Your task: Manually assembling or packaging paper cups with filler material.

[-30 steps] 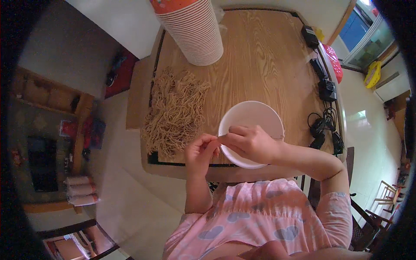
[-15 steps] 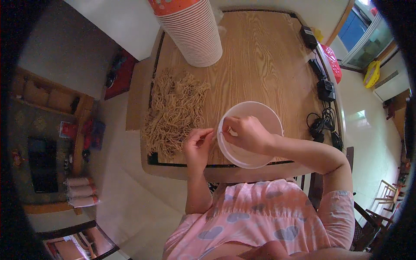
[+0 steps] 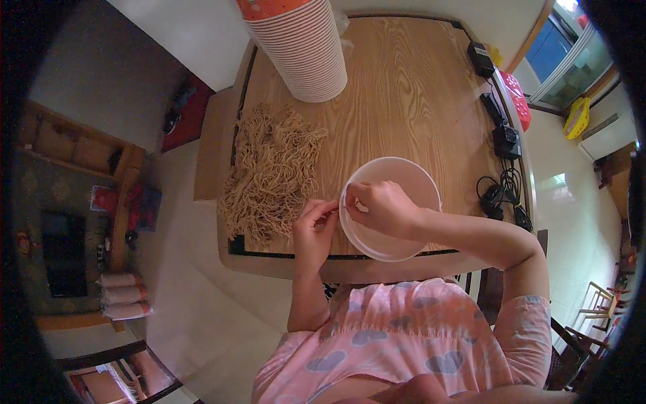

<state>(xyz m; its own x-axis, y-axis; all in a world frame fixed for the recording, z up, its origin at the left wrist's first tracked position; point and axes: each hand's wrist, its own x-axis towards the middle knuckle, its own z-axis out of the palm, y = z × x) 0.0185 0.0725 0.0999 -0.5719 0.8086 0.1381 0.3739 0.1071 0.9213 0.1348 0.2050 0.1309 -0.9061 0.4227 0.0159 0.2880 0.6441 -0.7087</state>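
Wood-grain tabletop (image 3: 404,101) bears our white bucket (image 3: 404,171); at its left edge, our left hand (image 3: 313,229) and right hand (image 3: 385,207) nearly meet, fingers curled, whether clamped we cannot tell. Leftward lie tan strings (image 3: 272,178); beyond, stacked tubs (image 3: 306,54).

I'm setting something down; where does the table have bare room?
The biggest bare patch lies beyond the white tub, between the stacked tubs and black adapters. Crowded: the left side, under tan strands, and the front, around the left hand and right hand.
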